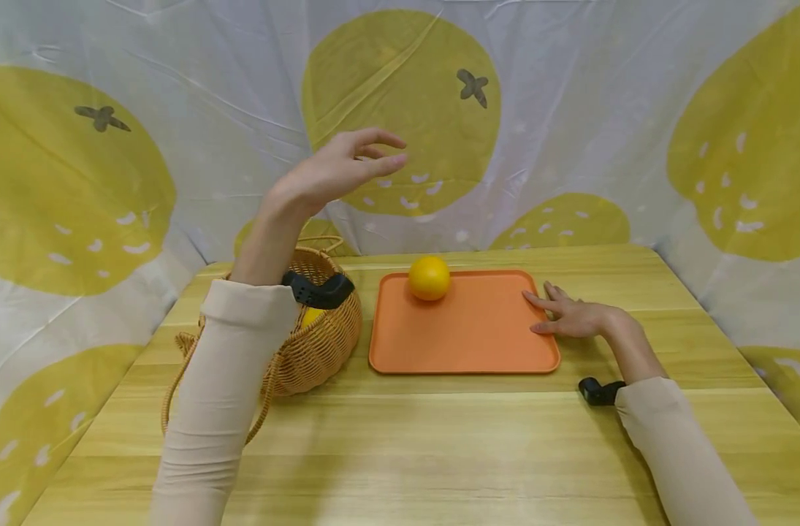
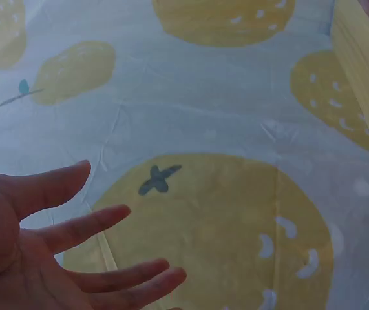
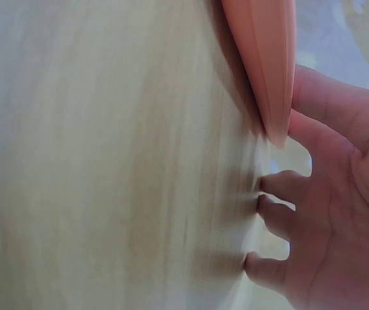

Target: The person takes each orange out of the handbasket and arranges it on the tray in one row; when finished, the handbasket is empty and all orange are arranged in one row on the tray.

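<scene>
My left hand (image 1: 337, 166) is raised in the air above and beyond a wicker basket (image 1: 321, 358), with nothing in it; its fingers spread loosely in the left wrist view. On the right, my right hand (image 1: 573, 318) rests at the right edge of an orange rectangular tray (image 1: 465, 329), fingers outstretched. The right wrist view shows the thumb and forefinger (image 3: 326, 97) against the tray's rim (image 3: 268, 64), while other fingertips touch the table. A round yellow-orange fruit, like an orange (image 1: 429, 277), sits at the tray's back left. Inside the basket, another yellow fruit (image 1: 312, 316) is partly hidden.
The wooden table (image 1: 400, 453) carries the tray and the basket. A looped handle (image 1: 263, 409) of the basket hangs toward the front, partly behind my left sleeve (image 1: 222, 394). A fruit-printed cloth (image 1: 570, 109) surrounds the table at the back and sides.
</scene>
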{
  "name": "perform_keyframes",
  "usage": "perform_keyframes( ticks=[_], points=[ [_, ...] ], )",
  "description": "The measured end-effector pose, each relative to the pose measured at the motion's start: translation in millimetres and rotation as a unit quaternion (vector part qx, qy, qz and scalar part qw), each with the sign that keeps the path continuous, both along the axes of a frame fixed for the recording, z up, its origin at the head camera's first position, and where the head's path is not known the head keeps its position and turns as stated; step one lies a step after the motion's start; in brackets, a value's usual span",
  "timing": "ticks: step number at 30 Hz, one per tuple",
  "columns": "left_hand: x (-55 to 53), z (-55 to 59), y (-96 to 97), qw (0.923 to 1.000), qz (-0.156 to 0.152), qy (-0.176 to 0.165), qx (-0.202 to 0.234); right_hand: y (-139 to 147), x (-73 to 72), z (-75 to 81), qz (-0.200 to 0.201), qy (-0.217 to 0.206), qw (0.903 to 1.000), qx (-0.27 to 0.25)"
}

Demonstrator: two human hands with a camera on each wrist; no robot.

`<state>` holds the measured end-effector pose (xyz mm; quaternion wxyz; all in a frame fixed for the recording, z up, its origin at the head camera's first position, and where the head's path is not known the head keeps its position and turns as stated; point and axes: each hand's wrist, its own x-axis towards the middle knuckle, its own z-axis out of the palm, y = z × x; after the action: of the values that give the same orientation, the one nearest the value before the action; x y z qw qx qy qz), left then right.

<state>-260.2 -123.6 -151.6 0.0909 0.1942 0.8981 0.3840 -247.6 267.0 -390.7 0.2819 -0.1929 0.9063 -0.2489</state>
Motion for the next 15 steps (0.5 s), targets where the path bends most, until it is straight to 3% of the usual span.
perform_keyframes(
  ticks=[4, 9, 15],
  points=[
    [-7.6, -10.6, -31.4, 0.9993, -0.017, -0.034, 0.005, 1, -0.1, -0.4, -0.001, 0.0, 1.0, 0.002],
    [-15.5, -28.8, -71.3, 0.9974, -0.053, -0.049, 0.0, 0, -0.1, -0.3, 0.001, -0.001, 1.0, 0.001],
    [-25.1, -51.4, -113.7, 0.9939, -0.082, -0.07, 0.021, -1, -0.1, -0.1, 0.0, 0.0, 1.0, 0.0]
  ],
)
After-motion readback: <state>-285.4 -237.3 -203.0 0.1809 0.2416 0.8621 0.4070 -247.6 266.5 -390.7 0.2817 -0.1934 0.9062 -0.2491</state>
